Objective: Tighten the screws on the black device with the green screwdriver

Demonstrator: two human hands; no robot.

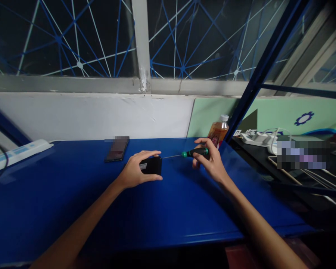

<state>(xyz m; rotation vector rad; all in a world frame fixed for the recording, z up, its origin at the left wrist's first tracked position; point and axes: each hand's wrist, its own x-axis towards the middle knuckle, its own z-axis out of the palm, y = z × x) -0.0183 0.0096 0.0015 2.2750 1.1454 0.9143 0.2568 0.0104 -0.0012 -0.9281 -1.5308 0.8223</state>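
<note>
Blue table (168, 209), left hand (134, 172) gripping black box (152, 165), right hand (210, 160) holding screwdriver (194, 152)

A blue table (170, 209) fills the lower half, dimly lit. Behind it, from 9 to 12 o'clock, runs a white wall (86, 116); at 1 o'clock a pale green panel (268, 112) bears a blue gear mark (304, 118). Above, 2 dark windows (67, 37) show blue and white lattice struts, split by a white post (141, 45). A blue beam (266, 63) slants at 2 o'clock.
</note>
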